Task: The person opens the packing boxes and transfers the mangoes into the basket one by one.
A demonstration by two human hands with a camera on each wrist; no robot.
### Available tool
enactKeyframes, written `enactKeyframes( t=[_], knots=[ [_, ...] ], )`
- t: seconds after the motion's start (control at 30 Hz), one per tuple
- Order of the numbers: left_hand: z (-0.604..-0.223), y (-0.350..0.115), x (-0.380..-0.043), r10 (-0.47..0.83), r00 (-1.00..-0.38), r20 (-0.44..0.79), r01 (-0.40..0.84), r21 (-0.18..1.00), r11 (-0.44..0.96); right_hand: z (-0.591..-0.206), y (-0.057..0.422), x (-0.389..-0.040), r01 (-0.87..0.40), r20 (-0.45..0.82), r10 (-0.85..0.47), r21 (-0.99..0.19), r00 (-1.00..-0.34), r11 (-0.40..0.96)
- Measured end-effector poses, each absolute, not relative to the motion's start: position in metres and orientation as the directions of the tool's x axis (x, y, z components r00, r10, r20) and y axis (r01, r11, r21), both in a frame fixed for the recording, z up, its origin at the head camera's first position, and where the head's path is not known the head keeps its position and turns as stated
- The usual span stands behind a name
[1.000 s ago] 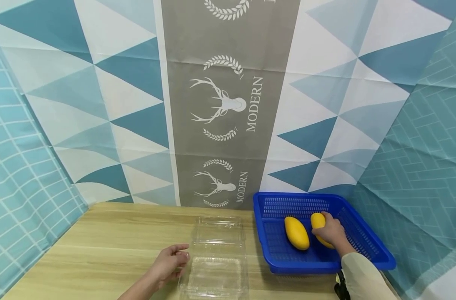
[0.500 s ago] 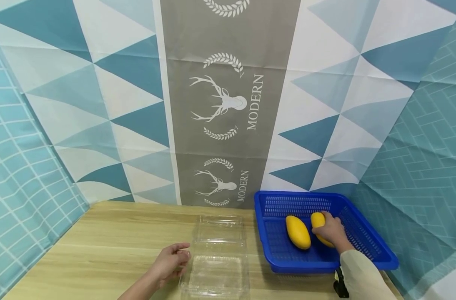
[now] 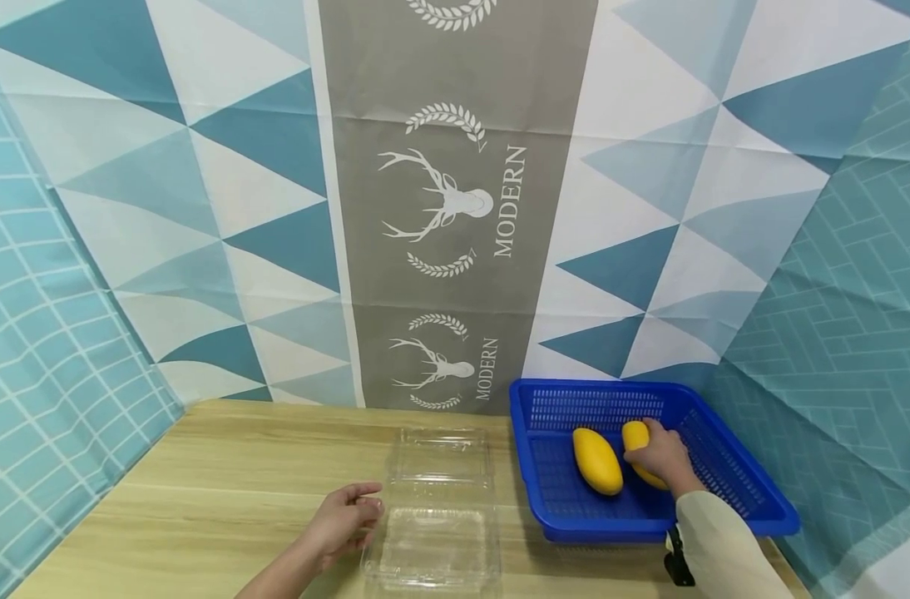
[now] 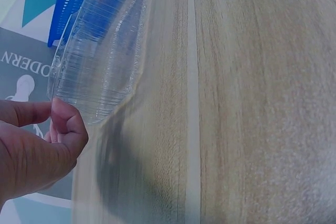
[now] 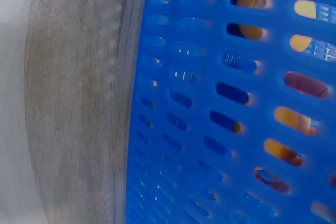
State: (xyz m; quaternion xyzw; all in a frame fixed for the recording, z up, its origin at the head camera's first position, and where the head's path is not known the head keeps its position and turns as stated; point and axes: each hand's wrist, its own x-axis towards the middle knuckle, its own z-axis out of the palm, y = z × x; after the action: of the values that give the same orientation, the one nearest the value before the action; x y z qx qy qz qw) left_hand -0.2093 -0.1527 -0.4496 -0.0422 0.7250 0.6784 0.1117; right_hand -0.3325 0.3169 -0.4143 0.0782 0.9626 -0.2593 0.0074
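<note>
An open clear plastic clamshell container (image 3: 434, 541) lies on the wooden table, its lid half farther back. My left hand (image 3: 346, 521) is at its left edge; in the left wrist view the thumb and index finger pinch the rim of the clear container (image 4: 100, 61). Inside a blue perforated basket (image 3: 533, 499), my right hand (image 3: 663, 456) grips a yellow mango (image 3: 638, 436) from above, covering part of it. A second yellow mango (image 3: 597, 462) lies to its left in the basket. The right wrist view is mostly filled by the blue basket wall (image 5: 210, 98), which hides the hand.
The wooden table (image 3: 223, 482) stretches to the left of the container. Behind it stands a patterned wall covering (image 3: 440, 274), with teal tile-print sheets (image 3: 852, 308) on the right side. The basket stands close to the right sheet.
The view shifts very slightly. Both hands, the container and the mangoes otherwise stay in place.
</note>
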Motion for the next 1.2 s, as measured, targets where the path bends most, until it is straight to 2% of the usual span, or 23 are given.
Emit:
enactKeyframes(
  t=[0.6,1.2],
  knots=[
    [-0.4499,-0.1533,-0.2087,0.105,-0.970,-0.219,-0.212,0.974,0.082,-0.4247,0.3162,-0.3359,0.126,-0.099,0.087,-0.510,-0.991,0.851],
    [-0.4510,-0.1513,-0.2091,0.084,-0.970,-0.228,-0.222,0.972,0.075,-0.4148,0.3145,-0.3295,0.150,-0.131,0.097,-0.500,-0.987,0.853]
  ],
)
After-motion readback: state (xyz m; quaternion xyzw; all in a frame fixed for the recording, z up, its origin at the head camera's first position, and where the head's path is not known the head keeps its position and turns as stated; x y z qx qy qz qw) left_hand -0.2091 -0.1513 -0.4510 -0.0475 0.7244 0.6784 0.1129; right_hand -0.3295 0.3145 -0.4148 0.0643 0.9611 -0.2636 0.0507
